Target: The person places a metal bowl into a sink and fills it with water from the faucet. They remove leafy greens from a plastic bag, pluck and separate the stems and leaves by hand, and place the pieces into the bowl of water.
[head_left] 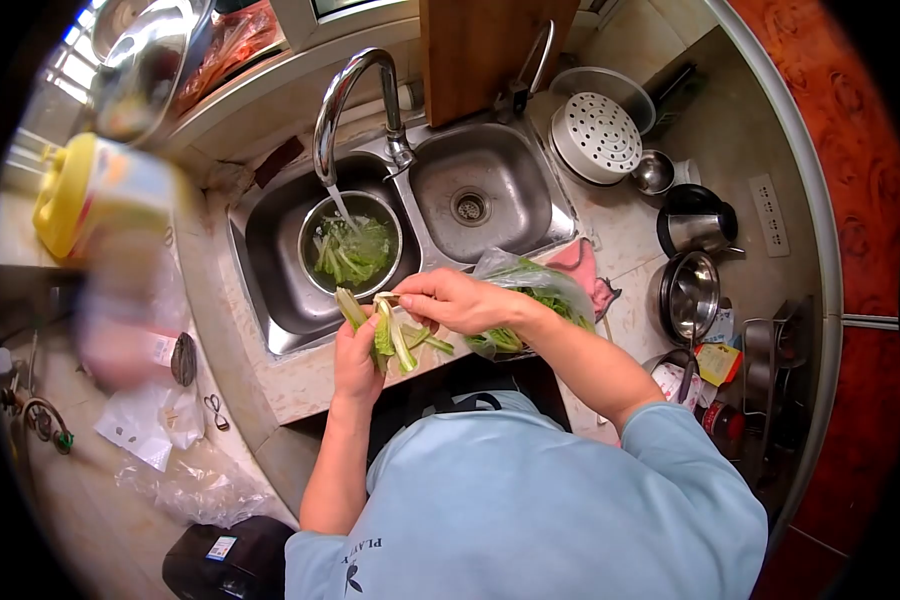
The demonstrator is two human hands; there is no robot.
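Note:
My left hand (358,352) is closed round a bunch of pale green leafy stalks (395,338) above the counter's front edge. The fingers of my right hand (448,300) pinch the top end of a stalk beside it. Behind the hands, water runs from the curved faucet (355,75) into a metal bowl (306,262) in the left basin. Cut greens (353,252) float in that bowl. Under and beside my right forearm lies a clear plastic bag (560,285) with more greens inside.
The right basin (482,170) adjoins the left. A white perforated steamer (597,138), metal pans (692,290) and a pink cloth (580,268) are on the right. At left are a yellow-lidded container (67,200), crumpled plastic (205,482) and a black container (235,565).

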